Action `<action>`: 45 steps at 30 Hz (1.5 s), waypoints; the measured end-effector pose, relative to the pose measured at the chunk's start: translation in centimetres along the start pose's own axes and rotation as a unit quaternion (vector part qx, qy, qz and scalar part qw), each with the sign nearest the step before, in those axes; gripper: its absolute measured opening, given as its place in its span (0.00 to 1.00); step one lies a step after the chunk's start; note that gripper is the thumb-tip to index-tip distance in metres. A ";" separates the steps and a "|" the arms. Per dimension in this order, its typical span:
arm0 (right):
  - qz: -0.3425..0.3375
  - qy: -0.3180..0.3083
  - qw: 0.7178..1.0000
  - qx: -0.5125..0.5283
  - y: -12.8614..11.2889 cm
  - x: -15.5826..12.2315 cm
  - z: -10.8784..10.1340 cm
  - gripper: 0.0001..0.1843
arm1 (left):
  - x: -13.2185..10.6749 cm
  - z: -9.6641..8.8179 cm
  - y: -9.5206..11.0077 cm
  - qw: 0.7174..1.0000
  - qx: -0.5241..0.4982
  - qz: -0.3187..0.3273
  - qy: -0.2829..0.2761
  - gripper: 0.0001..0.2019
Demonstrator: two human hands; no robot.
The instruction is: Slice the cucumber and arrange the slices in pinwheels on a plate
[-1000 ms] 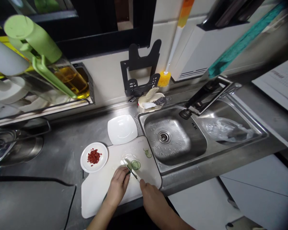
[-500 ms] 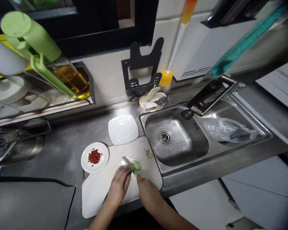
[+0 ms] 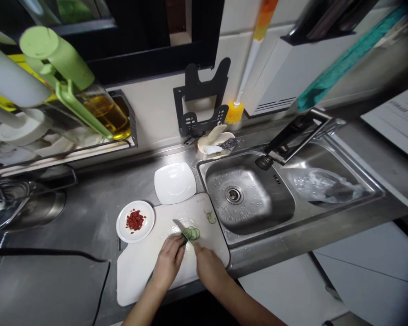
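Observation:
On a white cutting board (image 3: 139, 267) my left hand (image 3: 168, 262) presses its curled fingers on a piece of green cucumber (image 3: 184, 237). My right hand (image 3: 208, 267) is closed round the handle of a knife (image 3: 182, 227), whose blade lies across the cucumber beside my left fingertips. Thin cucumber slices (image 3: 193, 233) lie just right of the blade, and a few more slices (image 3: 209, 217) sit near the board's right edge.
A round white plate (image 3: 124, 228) with chopped red chilli (image 3: 135, 220) and a bare square white plate (image 3: 174, 182) sit behind the board. A steel double sink (image 3: 279, 226) with a tap (image 3: 285, 145) lies to the right. A rack with an oil bottle (image 3: 88, 108) hangs at upper left.
My right hand and the knife have shifted left, closer to my left hand. More slices lie beside the blade. The view has drifted slightly.

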State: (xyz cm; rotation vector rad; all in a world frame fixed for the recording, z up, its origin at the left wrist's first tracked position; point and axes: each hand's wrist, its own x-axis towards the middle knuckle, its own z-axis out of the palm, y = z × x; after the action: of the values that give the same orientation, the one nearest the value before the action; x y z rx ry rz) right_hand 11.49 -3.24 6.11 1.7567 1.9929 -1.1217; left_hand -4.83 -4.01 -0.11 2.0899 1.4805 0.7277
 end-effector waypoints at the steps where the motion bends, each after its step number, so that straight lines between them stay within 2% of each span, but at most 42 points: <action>1: 0.005 0.003 1.000 -0.002 0.1 -0.2 -0.1 0.24 | 0.0 0.0 0.0 1.000 0.001 0.000 0.002 0.10; 7: 0.009 -0.001 0.999 -0.042 0.6 -1.9 -0.8 0.26 | -0.3 0.1 -0.2 1.000 0.005 -0.003 0.005 0.10; 17: 0.017 -0.023 0.997 -0.076 -0.1 -4.3 -1.2 0.26 | -0.2 0.0 -0.1 1.000 0.007 -0.002 0.005 0.08; 31: 0.022 -0.043 0.996 -0.079 -0.5 -4.4 -1.9 0.27 | 0.1 -0.3 0.5 1.000 0.011 -0.002 0.008 0.08; 45: 0.015 -0.025 0.998 -0.053 -0.6 -3.7 -1.9 0.25 | 0.1 -0.2 0.2 1.000 0.010 -0.004 0.001 0.08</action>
State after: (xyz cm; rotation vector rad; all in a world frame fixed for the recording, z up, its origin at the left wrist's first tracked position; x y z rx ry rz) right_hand 12.38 -4.58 9.98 1.6834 1.9528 -1.0220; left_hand -4.78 -4.01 0.14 2.0966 1.5031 0.7160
